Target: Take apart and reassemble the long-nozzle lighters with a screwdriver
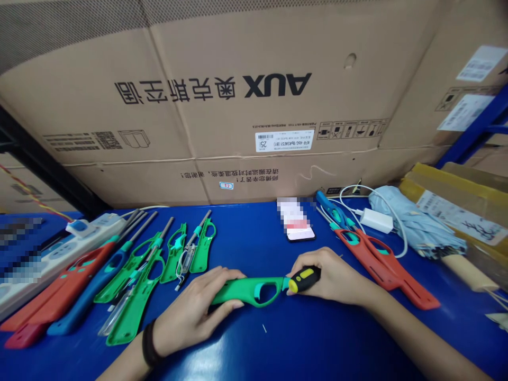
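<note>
Low in the middle of the head view, my left hand (202, 304) is closed round the rear of a green long-necked lighter (242, 291), which lies level with its trigger opening toward the right. My right hand (329, 275) grips a short screwdriver (305, 279) with a black and yellow handle. The screwdriver's rounded yellow end sits against or just in front of the lighter's teal collar. The lighter's metal tube and the screwdriver's tip are hidden by my right hand. A tiny pale sliver (264, 328) lies on the blue table (254, 354) just below.
Opened green lighter shells (137, 307) with inner parts, a blue lighter (89, 291) and red lighters (59, 291) lie left, beside a power strip (79, 248). A phone (296, 219), more red lighters (392, 264), a charger (376, 220) and an umbrella (416, 222) are right. A large carton (222, 121) stands behind.
</note>
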Motion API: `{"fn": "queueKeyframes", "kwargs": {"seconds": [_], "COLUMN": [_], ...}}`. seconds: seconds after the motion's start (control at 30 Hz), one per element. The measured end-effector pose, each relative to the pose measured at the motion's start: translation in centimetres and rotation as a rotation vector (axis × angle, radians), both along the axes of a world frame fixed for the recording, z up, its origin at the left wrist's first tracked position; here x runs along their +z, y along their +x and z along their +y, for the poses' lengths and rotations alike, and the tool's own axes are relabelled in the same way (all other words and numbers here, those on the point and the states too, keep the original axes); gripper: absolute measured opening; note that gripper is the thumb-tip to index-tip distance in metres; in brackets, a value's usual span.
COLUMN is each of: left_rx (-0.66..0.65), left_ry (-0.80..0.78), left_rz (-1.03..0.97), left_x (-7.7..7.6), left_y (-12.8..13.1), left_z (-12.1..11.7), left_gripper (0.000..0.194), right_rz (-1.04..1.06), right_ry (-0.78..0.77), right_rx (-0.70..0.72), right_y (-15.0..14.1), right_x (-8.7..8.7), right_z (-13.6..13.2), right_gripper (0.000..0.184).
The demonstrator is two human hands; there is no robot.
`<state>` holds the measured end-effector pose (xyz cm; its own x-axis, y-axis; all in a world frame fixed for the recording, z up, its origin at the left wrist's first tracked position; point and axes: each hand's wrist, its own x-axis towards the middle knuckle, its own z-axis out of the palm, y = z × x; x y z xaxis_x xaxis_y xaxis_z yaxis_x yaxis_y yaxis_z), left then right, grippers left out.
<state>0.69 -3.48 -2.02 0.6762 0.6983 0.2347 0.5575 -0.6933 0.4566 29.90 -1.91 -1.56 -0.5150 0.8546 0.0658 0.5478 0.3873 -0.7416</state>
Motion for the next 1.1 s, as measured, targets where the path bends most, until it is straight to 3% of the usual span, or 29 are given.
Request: {"fn": "queueKeyframes", "kwargs": {"seconds": [0.17, 0.5, 0.93, 1.1], "left_rx": [-0.014, 0.002, -0.013, 0.001], "left_ry": [-0.059, -0.111, 0.212, 0.289], "left_rz": [-0.039, -0.087, -0.012, 0.009], "left_x": [-0.1, 0.0, -1.6, -1.1], "left_y": [0.2, 0.2, 0.3, 0.0], "left_z": [-0.1, -0.4, -0.9, 0.0], "left_gripper": [0.027, 0.026, 0.033, 0.031], "right_rz": [-0.047, -0.039, 0.013, -0.058], "right_ry": [0.08, 0.182, 0.174, -0.031], "right_rx": [0.024, 0.056, 0.057, 0.053], "right_y": [-0.2, -0.4, 0.2, 1.2], "right_x": [0.6, 0.7, 1.1, 2.1], "right_z": [-0.3, -0.6, -0.5, 0.0], "right_gripper": [0.009, 0.013, 0.009, 0.026]}}
